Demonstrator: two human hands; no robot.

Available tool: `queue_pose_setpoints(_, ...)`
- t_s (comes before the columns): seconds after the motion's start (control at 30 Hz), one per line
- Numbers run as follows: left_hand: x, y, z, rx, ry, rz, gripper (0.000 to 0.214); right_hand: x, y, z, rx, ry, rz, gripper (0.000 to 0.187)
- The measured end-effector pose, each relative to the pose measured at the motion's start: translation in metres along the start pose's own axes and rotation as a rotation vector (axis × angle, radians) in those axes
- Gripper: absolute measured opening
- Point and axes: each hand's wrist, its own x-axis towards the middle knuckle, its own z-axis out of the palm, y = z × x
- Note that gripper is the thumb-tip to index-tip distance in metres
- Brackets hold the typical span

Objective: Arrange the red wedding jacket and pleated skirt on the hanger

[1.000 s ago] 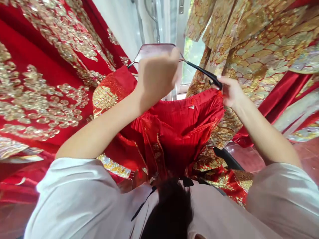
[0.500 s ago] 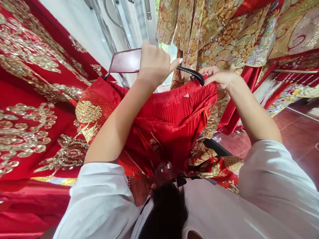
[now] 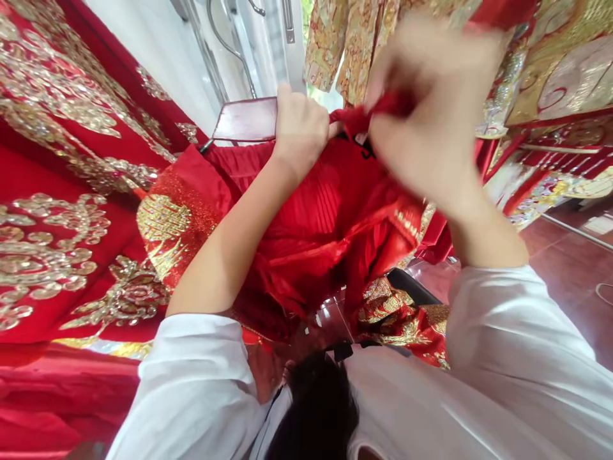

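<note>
At twelve o'clock the left hand (image 3: 302,128) is clenched round a clothes hanger (image 3: 245,121), and the blurred right hand (image 3: 433,115), towards two, grips the red pleated garment (image 3: 309,214) hanging mid-dial.

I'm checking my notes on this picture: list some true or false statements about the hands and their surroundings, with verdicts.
1. The left hand is closed on the hanger. True.
2. The right hand is empty. False: it holds part of the red garment.
3. Reddish floor shows at the picture's right. True.
4. The person's sleeves are black. False: they are whitish.
5. Both hands are bare. True.
</note>
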Motion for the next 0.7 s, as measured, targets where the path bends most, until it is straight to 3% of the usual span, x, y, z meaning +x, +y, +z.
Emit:
queue_pose_setpoints(0.03, -0.001, 0.001, -0.002, 0.021, -0.021, 0.0, 0.029, -0.013, 0.011, 0.016, -0.378, -0.023, -0.116, 0.036)
queue_pose_setpoints(0.1, -0.002, -0.001, -0.007, 0.073, -0.054, 0.039, 0.024, -0.028, 0.041, 0.05, -0.923, -0.246, -0.255, 0.039)
queue_pose_setpoints(0.2, -0.005, -0.011, -0.026, -0.046, -0.096, 0.271, 0.04, -0.021, 0.09, 0.09, -1.129, -0.371, -0.258, 0.048)
queue_pose_setpoints(0.27, -0.01, -0.023, -0.048, -0.259, -0.082, 0.409, 0.052, -0.009, 0.112, 0.102, -1.149, -0.372, -0.24, 0.052)
queue_pose_setpoints(0.3, -0.016, -0.03, -0.062, -0.312, -0.056, 0.411, 0.053, -0.005, 0.117, 0.102, -1.142, -0.372, -0.243, 0.051)
queue_pose_setpoints(0.33, -0.023, -0.038, -0.076, -0.306, -0.023, 0.361, 0.051, -0.003, 0.118, 0.1, -1.116, -0.377, -0.26, 0.048)
queue_pose_setpoints(0.4, -0.047, -0.054, -0.102, -0.129, 0.026, 0.135, 0.051, -0.004, 0.111, 0.086, -1.005, -0.378, -0.299, 0.039)
queue_pose_setpoints(0.47, -0.077, -0.071, -0.12, 0.046, 0.017, -0.097, 0.053, -0.005, 0.098, 0.065, -0.845, -0.286, -0.314, 0.028)
queue_pose_setpoints(0.53, -0.109, -0.088, -0.125, 0.139, -0.027, -0.28, 0.052, 0.005, 0.085, 0.043, -0.697, -0.072, -0.34, 0.023)
queue_pose_setpoints(0.6, -0.133, -0.106, -0.119, 0.093, -0.118, -0.372, 0.05, 0.029, 0.075, 0.028, -0.607, 0.127, -0.435, 0.023)
queue_pose_setpoints(0.63, -0.141, -0.114, -0.113, 0.003, -0.154, -0.384, 0.051, 0.045, 0.071, 0.024, -0.564, 0.154, -0.491, 0.023)
queue_pose_setpoints(0.7, -0.15, -0.128, -0.101, -0.269, -0.19, -0.337, 0.049, 0.075, 0.062, 0.024, -0.396, -0.007, -0.552, 0.02)
